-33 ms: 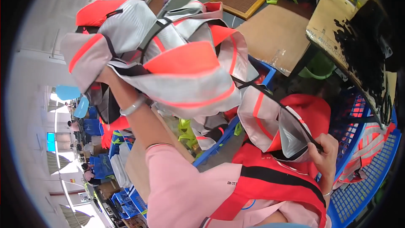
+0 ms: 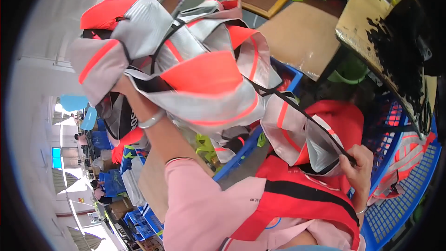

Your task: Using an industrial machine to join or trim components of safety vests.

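A large bundle of grey, silver and orange-red sewn fabric pieces (image 2: pixel 211 76) with black edging rises at the upper left. My left hand (image 2: pixel 121 85) reaches in among its folds; its fingers are hidden by the cloth. From the bundle a thin black strap (image 2: pixel 299 106) runs down to the right. My right hand (image 2: pixel 358 163) pinches the strap's lower end between thumb and fingers. Another grey-and-orange fabric piece (image 2: pixel 284 128) hangs along the strap, close above the red apron (image 2: pixel 302 190) on my body.
A blue plastic basket (image 2: pixel 399 214) with similar pieces stands at the right. Beside a brown board (image 2: pixel 304 35) is a worn table edge (image 2: pixel 362 28) with black patches. Another blue crate (image 2: pixel 239 158) sits below the bundle, near bright green scraps (image 2: pixel 204 146).
The bundle has shifted slightly, and more of a dark panel with white print shows beside my left wrist. My right hand keeps its pinch on the strap.
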A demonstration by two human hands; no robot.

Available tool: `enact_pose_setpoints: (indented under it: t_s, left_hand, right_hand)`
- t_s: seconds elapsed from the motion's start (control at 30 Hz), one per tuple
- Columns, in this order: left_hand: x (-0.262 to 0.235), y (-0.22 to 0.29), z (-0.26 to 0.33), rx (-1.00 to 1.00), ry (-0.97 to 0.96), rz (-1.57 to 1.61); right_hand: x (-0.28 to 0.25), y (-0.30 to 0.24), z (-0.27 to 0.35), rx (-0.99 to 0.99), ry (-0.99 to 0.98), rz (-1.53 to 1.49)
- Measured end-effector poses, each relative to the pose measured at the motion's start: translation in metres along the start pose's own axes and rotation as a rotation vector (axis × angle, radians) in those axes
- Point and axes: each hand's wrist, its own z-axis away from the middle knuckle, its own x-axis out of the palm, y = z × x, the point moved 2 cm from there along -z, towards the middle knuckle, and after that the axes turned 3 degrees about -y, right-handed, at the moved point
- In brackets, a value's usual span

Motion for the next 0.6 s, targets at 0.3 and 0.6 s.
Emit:
enact_pose_setpoints:
  t_s: [0.3, 0.6]
  left_hand:
    - [0.033, 0.027, 0.256, -0.548, -0.469, -0.377]
    - [-0.088, 0.097, 0.329, -1.446, 0.14, 0.425]
  right_hand:
    - [-0.044, 0.041, 0.044, 0.356, 0.124, -0.155]
    - [-0.094, 0.07, 0.079, 0.46, 0.221, -0.191]
